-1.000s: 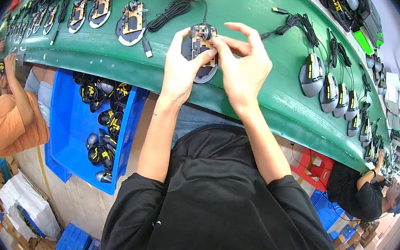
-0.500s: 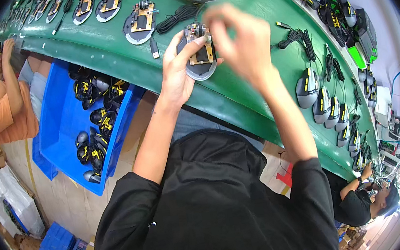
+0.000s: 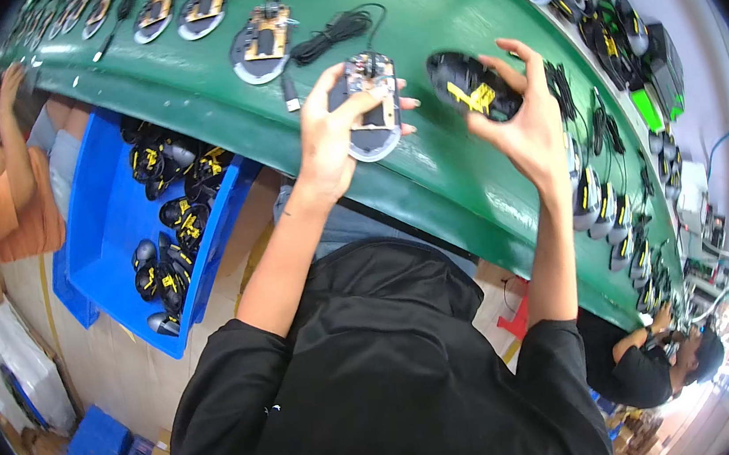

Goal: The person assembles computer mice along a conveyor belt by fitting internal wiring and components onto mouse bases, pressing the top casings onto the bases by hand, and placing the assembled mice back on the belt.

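My left hand (image 3: 327, 138) grips an open computer mouse base (image 3: 375, 143), its tan circuit board facing up and its grey rounded end toward me. The thumb lies across the board, and fingertips show at the far side. A black cable (image 3: 344, 36) lies in a coil behind the base. To the right, my right hand (image 3: 530, 126) holds a black mouse top shell (image 3: 461, 84) between thumb and fingers. The shell's hollow inside, with yellow parts, faces up. Base and shell are apart, both above the green worktable (image 3: 445, 188).
Several open mouse bases (image 3: 261, 47) line the table to the left. Assembled mice (image 3: 587, 191) with bundled cables stand along the right. A blue bin (image 3: 102, 264) of shells is at lower left. One co-worker (image 3: 10, 194) sits at left, another (image 3: 654, 366) at lower right.
My right hand has left the base and moved right, taking up the shell that lay at the back of the table. My left hand keeps the base, now slightly nearer me.
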Action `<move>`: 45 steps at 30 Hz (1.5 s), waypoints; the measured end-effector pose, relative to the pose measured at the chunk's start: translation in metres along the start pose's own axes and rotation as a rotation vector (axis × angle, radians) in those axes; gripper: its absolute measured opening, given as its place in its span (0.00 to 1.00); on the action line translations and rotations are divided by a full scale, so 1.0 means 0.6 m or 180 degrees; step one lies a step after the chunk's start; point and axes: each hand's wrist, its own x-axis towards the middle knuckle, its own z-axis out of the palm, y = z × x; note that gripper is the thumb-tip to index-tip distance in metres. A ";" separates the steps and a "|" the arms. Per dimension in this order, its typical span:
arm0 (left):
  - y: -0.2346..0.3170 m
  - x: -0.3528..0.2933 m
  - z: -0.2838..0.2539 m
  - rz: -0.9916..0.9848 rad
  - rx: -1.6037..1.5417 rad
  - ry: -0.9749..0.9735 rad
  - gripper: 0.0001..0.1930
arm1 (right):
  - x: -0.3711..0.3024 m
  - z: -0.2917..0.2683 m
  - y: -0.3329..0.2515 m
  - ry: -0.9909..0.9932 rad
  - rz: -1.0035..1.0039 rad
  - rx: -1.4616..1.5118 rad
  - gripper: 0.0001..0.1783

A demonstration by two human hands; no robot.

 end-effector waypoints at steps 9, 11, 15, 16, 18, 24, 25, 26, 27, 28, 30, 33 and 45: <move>0.003 0.001 0.010 -0.0027 0.0442 -0.0026 0.19 | 0.000 -0.078 -0.041 -0.2296 0.0210 -0.1506 0.47; 0.004 0.000 0.010 0.0046 0.0548 0.0032 0.20 | 0.016 -0.032 -0.022 -0.1299 -0.0295 -0.0734 0.44; -0.003 -0.001 0.009 0.0124 0.0427 0.0082 0.20 | -0.021 0.039 0.009 -0.0013 0.0329 0.0489 0.41; -0.004 -0.002 0.009 0.0100 0.0307 0.0083 0.19 | -0.031 0.058 0.004 0.0409 0.0367 0.0676 0.37; -0.006 -0.004 0.010 0.0150 0.0352 0.0035 0.18 | -0.038 0.074 -0.007 0.0497 0.0382 0.0826 0.34; -0.019 -0.002 0.008 0.0457 0.0139 0.0036 0.19 | -0.029 0.159 -0.066 0.1341 0.0017 0.0911 0.27; -0.024 -0.003 0.006 0.0453 -0.0098 0.0041 0.18 | -0.032 0.170 -0.078 0.1279 -0.0022 0.0629 0.30; -0.034 -0.001 -0.001 0.0526 -0.0066 0.0101 0.19 | -0.035 0.183 -0.083 0.1332 -0.0251 0.0191 0.31; -0.039 0.001 -0.004 0.0382 -0.0203 0.0209 0.19 | -0.040 0.198 -0.083 0.1373 -0.0484 -0.0252 0.33; -0.035 -0.004 -0.002 0.0386 -0.0200 0.0144 0.19 | -0.045 0.207 -0.082 0.1381 -0.0750 -0.0383 0.34; -0.030 -0.006 0.004 0.0484 -0.0088 0.0058 0.19 | -0.045 0.202 -0.072 0.1272 -0.0766 -0.0315 0.34; -0.019 -0.005 0.015 0.0509 0.0240 -0.0008 0.19 | -0.034 0.182 -0.072 0.0854 -0.0308 0.0411 0.35; 0.003 0.010 -0.009 0.0326 0.0264 -0.0444 0.18 | -0.060 0.111 -0.047 0.0206 0.0789 0.2244 0.33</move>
